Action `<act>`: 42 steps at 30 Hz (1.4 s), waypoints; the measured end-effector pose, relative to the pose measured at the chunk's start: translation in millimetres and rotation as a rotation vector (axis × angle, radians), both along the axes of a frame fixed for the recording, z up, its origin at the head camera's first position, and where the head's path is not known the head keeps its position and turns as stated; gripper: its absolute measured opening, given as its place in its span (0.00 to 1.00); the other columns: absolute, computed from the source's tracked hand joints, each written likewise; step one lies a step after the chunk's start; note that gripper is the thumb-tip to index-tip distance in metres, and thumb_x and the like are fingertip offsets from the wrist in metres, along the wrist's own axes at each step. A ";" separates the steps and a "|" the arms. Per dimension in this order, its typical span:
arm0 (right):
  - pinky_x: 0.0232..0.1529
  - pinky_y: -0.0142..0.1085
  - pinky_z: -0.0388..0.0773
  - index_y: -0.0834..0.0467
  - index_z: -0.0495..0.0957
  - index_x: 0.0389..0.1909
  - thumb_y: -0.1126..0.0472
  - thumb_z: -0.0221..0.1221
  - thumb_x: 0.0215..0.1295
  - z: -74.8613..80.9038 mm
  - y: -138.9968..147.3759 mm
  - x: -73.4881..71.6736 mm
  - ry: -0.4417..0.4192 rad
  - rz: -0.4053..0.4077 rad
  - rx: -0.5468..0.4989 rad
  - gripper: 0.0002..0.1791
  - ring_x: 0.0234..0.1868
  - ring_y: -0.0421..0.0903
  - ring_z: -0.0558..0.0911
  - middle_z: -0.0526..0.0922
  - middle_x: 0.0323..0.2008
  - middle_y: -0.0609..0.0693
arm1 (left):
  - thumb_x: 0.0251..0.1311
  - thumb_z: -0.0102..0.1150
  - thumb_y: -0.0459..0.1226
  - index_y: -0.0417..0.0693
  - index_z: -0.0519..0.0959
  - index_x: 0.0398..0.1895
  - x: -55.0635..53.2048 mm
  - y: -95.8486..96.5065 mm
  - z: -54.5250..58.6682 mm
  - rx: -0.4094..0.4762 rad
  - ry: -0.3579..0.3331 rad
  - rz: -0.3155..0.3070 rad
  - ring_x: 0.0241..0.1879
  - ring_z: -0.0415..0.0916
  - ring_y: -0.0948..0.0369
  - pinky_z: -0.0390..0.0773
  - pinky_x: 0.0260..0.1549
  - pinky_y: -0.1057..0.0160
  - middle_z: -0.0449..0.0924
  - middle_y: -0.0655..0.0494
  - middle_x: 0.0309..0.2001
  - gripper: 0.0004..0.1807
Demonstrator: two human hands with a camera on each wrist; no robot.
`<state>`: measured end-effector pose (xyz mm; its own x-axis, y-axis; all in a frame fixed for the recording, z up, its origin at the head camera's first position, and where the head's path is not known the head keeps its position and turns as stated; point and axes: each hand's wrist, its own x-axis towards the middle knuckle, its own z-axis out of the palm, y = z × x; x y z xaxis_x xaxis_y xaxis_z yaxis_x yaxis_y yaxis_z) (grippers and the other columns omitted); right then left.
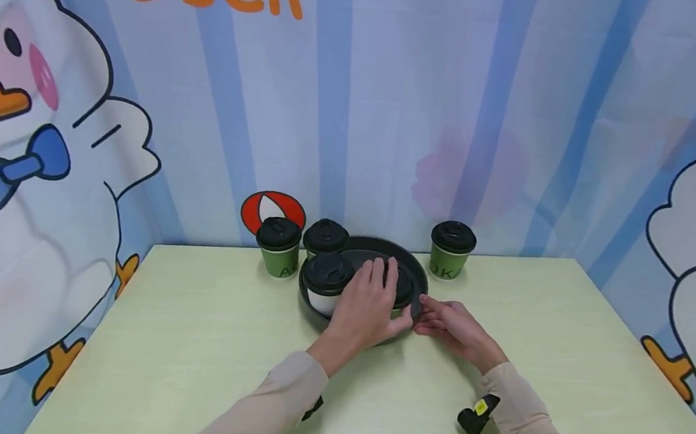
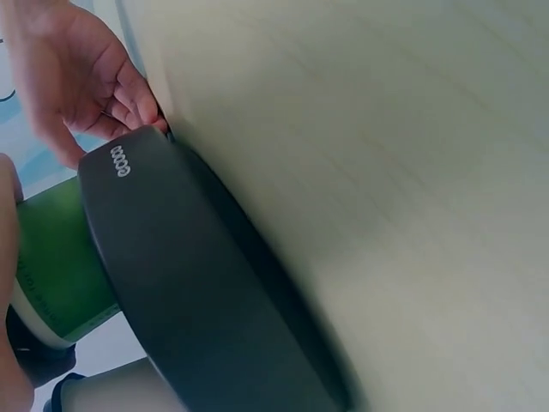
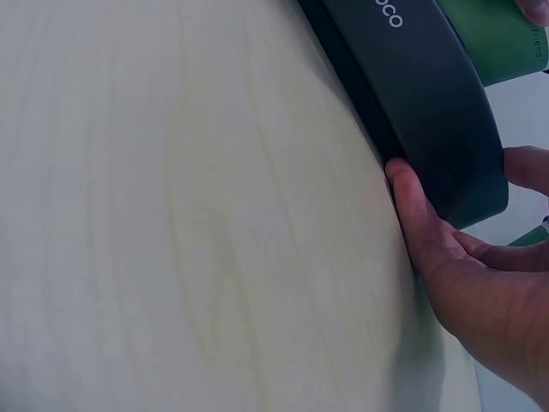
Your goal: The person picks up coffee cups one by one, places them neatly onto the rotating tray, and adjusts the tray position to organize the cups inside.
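Note:
My left hand (image 1: 365, 310) reaches over a round black tray (image 1: 409, 254) and holds a green paper cup (image 2: 62, 257) with a black lid (image 1: 405, 289). Much of that cup is hidden behind the hand in the head view. At the tray's right side, my right hand (image 1: 456, 329) pinches its wall, one finger under the bottom edge and the thumb at the rim in the right wrist view. A white cup (image 1: 322, 303) with a black lid stands inside the tray, left of my left hand.
Behind the tray's left side are two green cups with black lids, one farther left (image 1: 279, 261) and one nearer (image 1: 323, 238). Another green cup (image 1: 448, 263) stands at the back right. The pale table (image 1: 204, 344) meets a printed fabric backdrop.

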<state>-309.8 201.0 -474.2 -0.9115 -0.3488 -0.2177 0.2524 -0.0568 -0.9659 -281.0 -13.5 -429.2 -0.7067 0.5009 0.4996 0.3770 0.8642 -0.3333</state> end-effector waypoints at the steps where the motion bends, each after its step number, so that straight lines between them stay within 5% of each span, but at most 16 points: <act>1: 0.48 0.35 0.86 0.74 0.73 0.55 0.54 0.51 0.83 0.0 -0.2 0.0 0.001 0.003 -0.001 0.23 0.39 0.44 0.87 0.85 0.37 0.54 | 0.66 0.50 0.66 0.36 0.69 0.74 0.3 -0.3 0.5 -0.001 -0.003 0.002 0.60 0.75 0.49 0.76 0.63 0.58 0.76 0.40 0.63 0.47; 15: 0.47 0.34 0.86 0.75 0.73 0.55 0.54 0.50 0.83 -1.4 -2.2 0.0 0.008 0.009 -0.002 0.23 0.39 0.43 0.87 0.86 0.37 0.54 | 0.66 0.47 0.68 0.36 0.67 0.75 0.5 -3.3 0.4 -0.016 -0.022 0.015 0.63 0.73 0.49 0.74 0.65 0.57 0.75 0.40 0.66 0.49; 20: 0.47 0.34 0.86 0.74 0.76 0.49 0.55 0.52 0.82 -3.6 -2.4 -1.3 0.006 0.003 -0.008 0.21 0.37 0.43 0.87 0.85 0.36 0.54 | 0.63 0.45 0.71 0.34 0.64 0.76 3.9 -8.1 2.8 0.055 0.011 -0.016 0.65 0.71 0.47 0.74 0.66 0.56 0.72 0.38 0.68 0.55; 27: 0.45 0.34 0.86 0.74 0.74 0.51 0.54 0.52 0.83 -3.2 -0.7 -1.0 0.003 -0.003 -0.013 0.22 0.36 0.42 0.87 0.85 0.36 0.56 | 0.59 0.59 0.66 0.34 0.69 0.71 8.1 -34.2 20.9 0.389 0.112 -0.231 0.61 0.73 0.46 0.84 0.55 0.54 0.74 0.38 0.64 0.51; 32: 0.44 0.34 0.87 0.72 0.74 0.47 0.55 0.52 0.82 -2.8 -1.5 -0.4 0.003 -0.003 -0.029 0.19 0.34 0.43 0.87 0.85 0.35 0.56 | 0.67 0.50 0.59 0.35 0.75 0.62 4.6 -69.5 33.8 0.687 0.109 -0.307 0.58 0.74 0.47 0.82 0.56 0.49 0.77 0.40 0.57 0.38; 37: 0.45 0.34 0.87 0.71 0.75 0.47 0.55 0.52 0.82 -2.2 -1.3 -0.3 0.005 -0.002 -0.013 0.19 0.35 0.43 0.87 0.85 0.35 0.56 | 0.75 0.46 0.48 0.37 0.79 0.53 -3.9 -110.4 21.4 1.017 0.032 -0.210 0.49 0.76 0.48 0.80 0.51 0.48 0.79 0.43 0.49 0.23; 42: 0.45 0.35 0.87 0.71 0.74 0.48 0.55 0.52 0.82 -1.4 -1.7 -0.1 0.007 -0.007 0.006 0.19 0.35 0.43 0.87 0.85 0.36 0.57 | 0.80 0.44 0.47 0.37 0.80 0.47 -14.8 -143.4 -7.3 1.253 -0.166 0.041 0.44 0.74 0.47 0.77 0.47 0.48 0.78 0.43 0.41 0.22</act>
<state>-309.9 199.3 -475.6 -0.9155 -0.3411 -0.2132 0.2450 -0.0525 -0.9681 -295.8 -156.9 -436.5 -0.8102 -0.2743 0.5180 0.3008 0.5639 0.7691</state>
